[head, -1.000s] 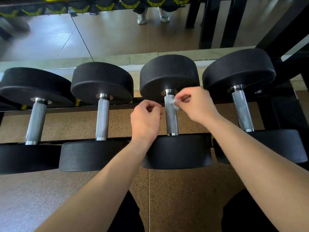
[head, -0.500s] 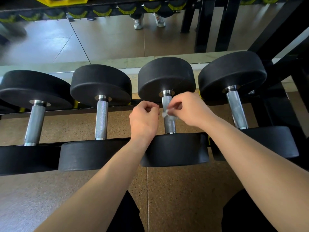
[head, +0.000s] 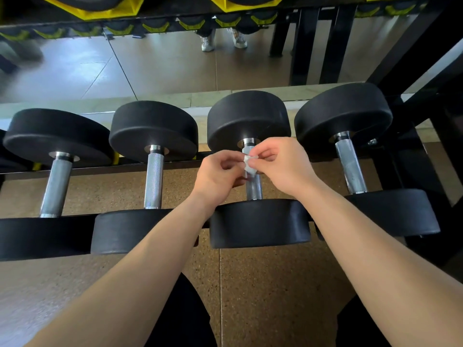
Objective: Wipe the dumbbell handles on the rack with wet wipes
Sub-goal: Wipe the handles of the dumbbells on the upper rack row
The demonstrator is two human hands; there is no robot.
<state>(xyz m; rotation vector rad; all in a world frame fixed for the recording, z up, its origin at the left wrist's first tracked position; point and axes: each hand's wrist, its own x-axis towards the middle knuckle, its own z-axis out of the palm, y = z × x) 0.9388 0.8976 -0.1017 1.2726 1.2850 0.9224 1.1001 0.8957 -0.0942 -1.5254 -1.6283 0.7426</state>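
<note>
Hands (head: pixel 218 176) (head: pixel 283 166) on crumpled white wipe (head: pixel 249 167) at knurled handle (head: pixel 254 190)

no text, number, brand or sign can be read anywhere in view. the black dumbbell heads (head: pixel 152 126) show only plain dark surfaces, and the yellow holders (head: pixel 112 11) along the top edge are too blurred to show any marking.

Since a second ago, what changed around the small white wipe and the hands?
The left hand moved right and took hold of the small white wet wipe, which the right hand kept pinching at the knurled steel dumbbell handle. The black dumbbells stayed racked.
</note>
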